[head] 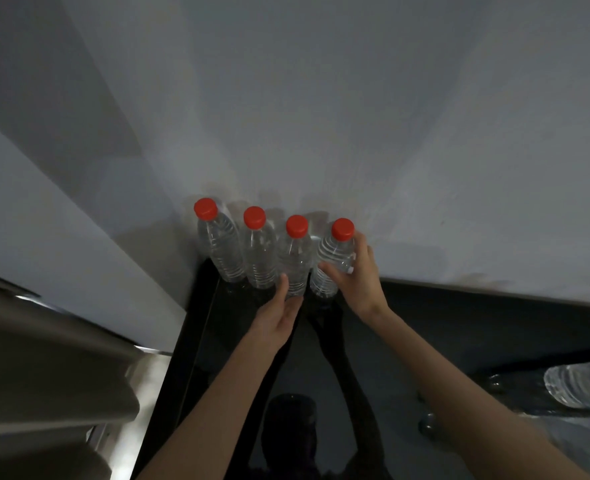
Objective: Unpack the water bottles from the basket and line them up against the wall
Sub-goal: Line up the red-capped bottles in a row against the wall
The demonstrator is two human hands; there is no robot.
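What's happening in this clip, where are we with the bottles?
A person is lining up clear water bottles with red caps on a dark glossy counter against the grey wall. Four stand upright in a row. The right hand grips the rightmost bottle, and the left hand touches the base of the third bottle. More clear plastic shows at the lower right edge.

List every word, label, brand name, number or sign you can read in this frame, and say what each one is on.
None can be read.
The four water bottles against the wall: clear plastic, no label showing.
Their red caps: plain, no print visible.
The clear plastic at the lower right: blurred, no text made out.
The dark glossy surface: reflections only.
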